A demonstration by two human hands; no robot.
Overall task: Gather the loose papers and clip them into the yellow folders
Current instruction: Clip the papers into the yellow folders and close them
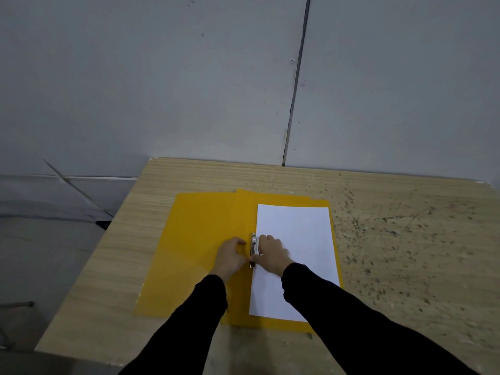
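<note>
While left hand [232, 254] and right hand [272, 253] pinch its metal clip [253, 246], a yellow folder [197, 239] open flat, white paper [297, 239] inside.

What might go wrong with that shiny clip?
The metal clip might snap onto a finger, since the left hand and right hand both crowd it. The white paper might also slip and end up crooked in the yellow folder.

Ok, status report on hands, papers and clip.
Hands: right hand pinching metal clip, left hand against it, grip unclear. Task: white paper on open yellow folder, right half, edge at clip. Nothing in the way.
</note>
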